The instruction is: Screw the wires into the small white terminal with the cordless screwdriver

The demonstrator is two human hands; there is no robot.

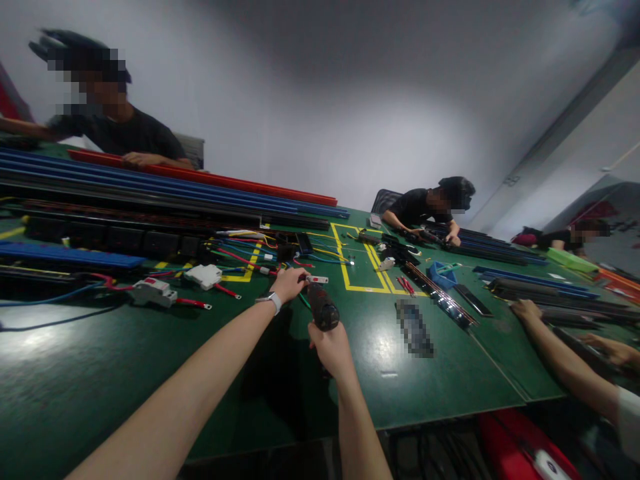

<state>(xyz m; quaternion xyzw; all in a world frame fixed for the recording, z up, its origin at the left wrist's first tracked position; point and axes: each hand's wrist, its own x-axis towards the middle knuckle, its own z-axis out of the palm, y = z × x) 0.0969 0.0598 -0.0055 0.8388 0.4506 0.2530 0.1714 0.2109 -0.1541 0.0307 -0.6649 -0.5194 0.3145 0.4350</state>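
My right hand [333, 347] is wrapped round the handle of a dark power drill [323, 307], which points away from me over the green table. At the drill's front end, my left hand [290, 285], with a white watch band on its wrist, has its fingers pinched together. What they grip is mostly hidden. A small whitish piece with a red mark [319, 280] shows just beside the drill tip. Left of my left hand lie a white circuit breaker [204, 275] and another white circuit breaker [154, 293], both with red lug-ended cables.
Blue rails [150, 190] and a red rail [240, 183] run along the table's far left. Coloured wires lie ahead, near yellow tape [367, 289]. A blurred phone-like slab [415, 328] and a blue bin [443, 273] are right. Co-workers sit across; another's arm [555, 347] reaches in.
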